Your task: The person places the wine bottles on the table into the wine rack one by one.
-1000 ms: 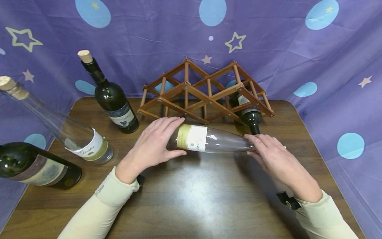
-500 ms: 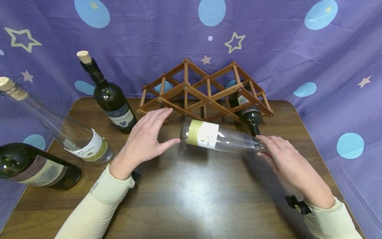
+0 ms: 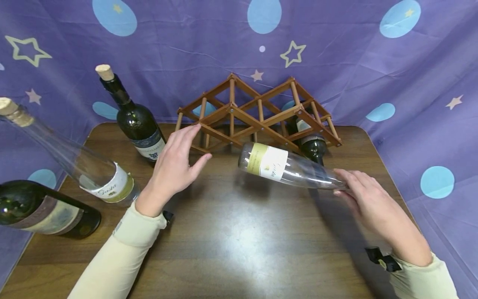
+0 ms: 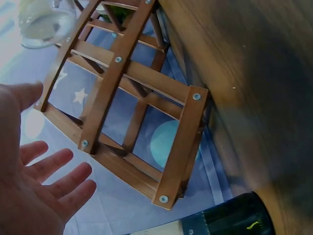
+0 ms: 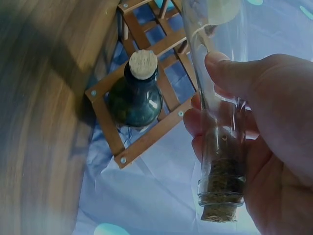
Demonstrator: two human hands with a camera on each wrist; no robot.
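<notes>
A clear glass wine bottle (image 3: 298, 168) with a white and yellow-green label lies nearly level above the table, its base pointing left. My right hand (image 3: 367, 205) grips it by the neck; the right wrist view shows the fingers and thumb around the glass neck (image 5: 222, 142), a cork (image 5: 220, 211) in its mouth. My left hand (image 3: 173, 162) holds nothing, thumb and fingers spread, in front of the left end of the wooden wine rack (image 3: 261, 120). A dark corked bottle (image 3: 313, 145) lies in the rack's right end, neck toward me.
On the left stand a dark green corked bottle (image 3: 140, 128), a clear corked bottle (image 3: 108, 182) and another dark bottle (image 3: 48, 211). A purple curtain (image 3: 343, 50) with stars hangs behind the wooden table (image 3: 209, 253).
My left hand has let go of the clear bottle's base and drawn back left toward the rack's end. My right hand has carried the bottle to the right, its base tipping up.
</notes>
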